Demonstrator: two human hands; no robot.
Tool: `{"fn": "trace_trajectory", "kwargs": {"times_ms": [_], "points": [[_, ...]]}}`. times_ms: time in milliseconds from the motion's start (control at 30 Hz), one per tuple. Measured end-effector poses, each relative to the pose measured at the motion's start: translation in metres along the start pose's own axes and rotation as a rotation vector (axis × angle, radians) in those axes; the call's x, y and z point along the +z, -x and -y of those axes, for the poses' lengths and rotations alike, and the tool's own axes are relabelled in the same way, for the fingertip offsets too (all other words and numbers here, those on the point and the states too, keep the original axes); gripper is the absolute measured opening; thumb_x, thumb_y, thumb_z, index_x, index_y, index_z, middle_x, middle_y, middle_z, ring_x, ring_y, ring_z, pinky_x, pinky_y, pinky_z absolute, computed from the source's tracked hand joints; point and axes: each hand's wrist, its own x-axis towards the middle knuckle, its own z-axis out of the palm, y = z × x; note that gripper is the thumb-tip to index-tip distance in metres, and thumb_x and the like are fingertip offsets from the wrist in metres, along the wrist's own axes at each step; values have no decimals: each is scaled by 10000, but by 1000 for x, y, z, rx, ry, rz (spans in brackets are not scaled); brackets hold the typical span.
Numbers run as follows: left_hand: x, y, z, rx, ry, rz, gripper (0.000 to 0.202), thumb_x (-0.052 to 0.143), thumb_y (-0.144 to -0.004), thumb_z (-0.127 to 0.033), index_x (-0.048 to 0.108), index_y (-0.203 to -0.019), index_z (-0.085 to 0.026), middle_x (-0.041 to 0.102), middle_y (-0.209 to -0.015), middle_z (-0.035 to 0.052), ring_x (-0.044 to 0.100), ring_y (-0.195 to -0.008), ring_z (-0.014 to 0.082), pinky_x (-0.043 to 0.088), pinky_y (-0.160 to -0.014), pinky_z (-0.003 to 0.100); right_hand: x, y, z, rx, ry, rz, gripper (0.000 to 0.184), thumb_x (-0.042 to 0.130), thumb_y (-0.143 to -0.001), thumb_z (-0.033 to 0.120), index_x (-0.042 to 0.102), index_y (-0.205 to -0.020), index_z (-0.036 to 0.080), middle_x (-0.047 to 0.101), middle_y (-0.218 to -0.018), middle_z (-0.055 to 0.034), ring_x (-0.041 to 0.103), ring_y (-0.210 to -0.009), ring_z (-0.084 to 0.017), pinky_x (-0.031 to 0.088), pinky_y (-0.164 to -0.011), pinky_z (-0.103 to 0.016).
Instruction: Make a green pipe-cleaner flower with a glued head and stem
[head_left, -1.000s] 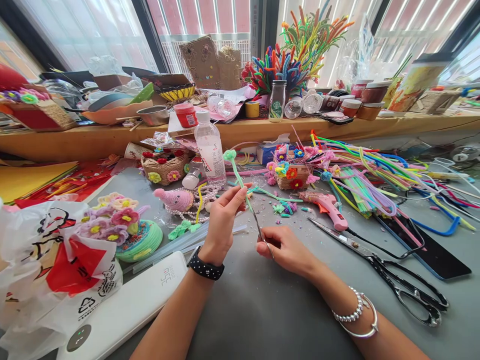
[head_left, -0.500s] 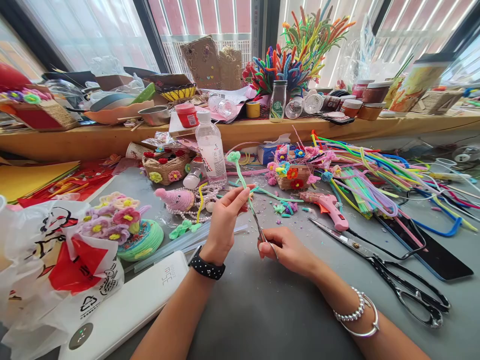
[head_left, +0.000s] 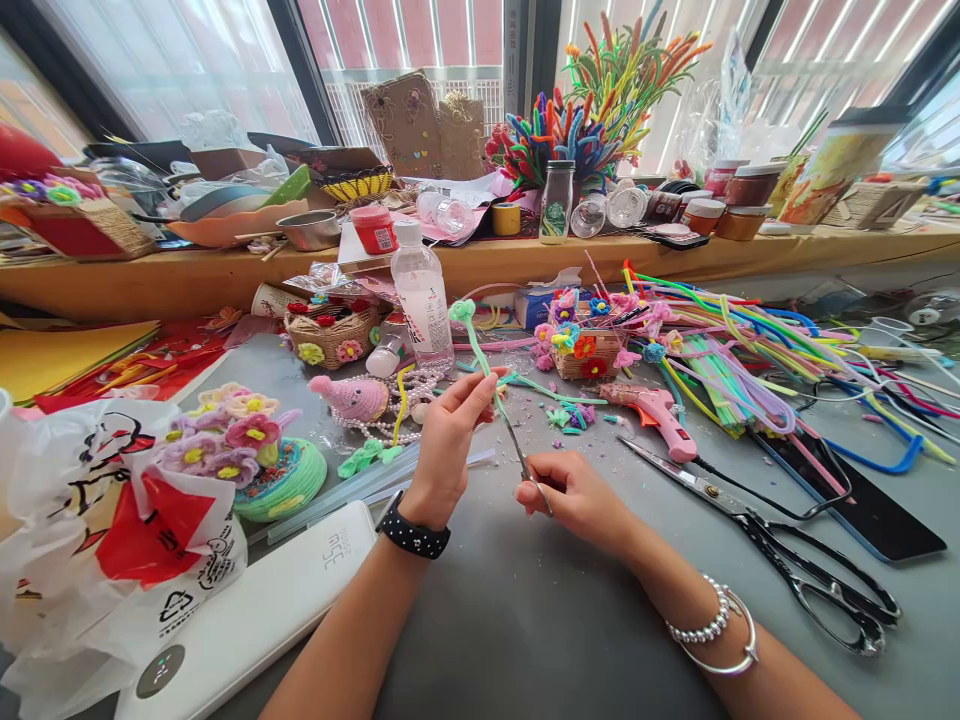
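White plastic bag [head_left: 124, 510] at left; labelled clear bottle [head_left: 422, 310] upright; dark-capped glass bottle [head_left: 556, 203] on ledge [head_left: 487, 262]

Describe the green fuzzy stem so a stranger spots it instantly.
On the grey table, find the clear bottle, then the left hand in front of it. The green fuzzy stem is pinched there; unlike the loose green pieces nearby, it is held up and topped by a knobbly head.

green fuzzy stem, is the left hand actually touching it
Touching: the head view plainly shows the left hand pinching the green fuzzy stem between thumb and fingers, below its bunched top.
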Motion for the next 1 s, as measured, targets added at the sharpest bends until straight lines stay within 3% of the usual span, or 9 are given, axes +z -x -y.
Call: {"fn": "trace_trajectory", "kwargs": {"times_ms": [333, 467, 700, 1000], "points": [[-2, -1, -1, 17, 35, -51, 212, 610, -651, -294, 666, -818, -176, 516, -652, -27, 363, -540, 35, 335, -521, 145, 2, -2, 1, -9, -17, -100, 360, 493, -743, 352, 346, -469, 170, 410, -446, 43, 356, -441, -64, 299, -443, -179], [-2, -2, -1, 10, 32, -24, 231, 600, -661, -312, 661, -840, -181, 513, -656, -27, 365, -544, 34, 341, -527, 136, 1, -2, 1, 14, -2, -102, 378, 488, -738, 415, 376, -481, 162, 400, -457, 41, 335, -442, -63, 280, -432, -181], [-1, -1, -1, 7, 50, 4, 210, 604, -652, -294, 667, -815, -178, 532, -655, -25, 369, -539, 36, 344, -529, 144, 1, 0, -3, -20, 44, 38, 479, 372, -739, 579, 449, -549, 146, 385, -523, 29, 317, -486, -75, 255, -441, -196], [1, 0, -2, -25, 37, 28, 192, 601, -656, -287, 667, -797, -175, 514, -642, -28, 369, -533, 34, 339, -531, 146, 0, 0, -1, -33, 55, 38, 495, 353, -739, 594, 463, -563, 144, 396, -529, 25, 326, -494, -81, 261, -451, -201]]}}
